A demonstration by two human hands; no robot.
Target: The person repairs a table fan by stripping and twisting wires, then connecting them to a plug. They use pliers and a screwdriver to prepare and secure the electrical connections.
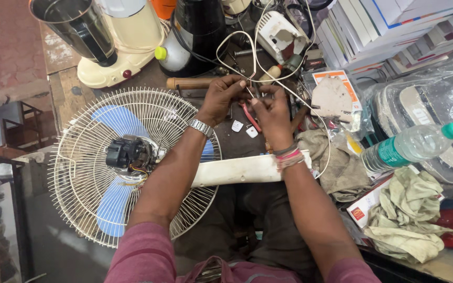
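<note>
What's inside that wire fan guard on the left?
Inside the wire fan guard are pale blue blades around a black motor with coloured wires. The left forearm covers the guard's right side, hiding whatever lies there.

the fan [127, 157] lies on its back at the left of the worktop [64, 89], its stem [242, 170] running right under both forearms. the left hand [221, 97] and right hand [271, 112] meet above the stem, pinching a wire [237, 39] that loops back toward the mixer jars [111, 36] behind the fan. a bottle [415, 144] lies on its side at the right, rags [405, 215] in front of it, stacked boxes [389, 26] behind.
</note>
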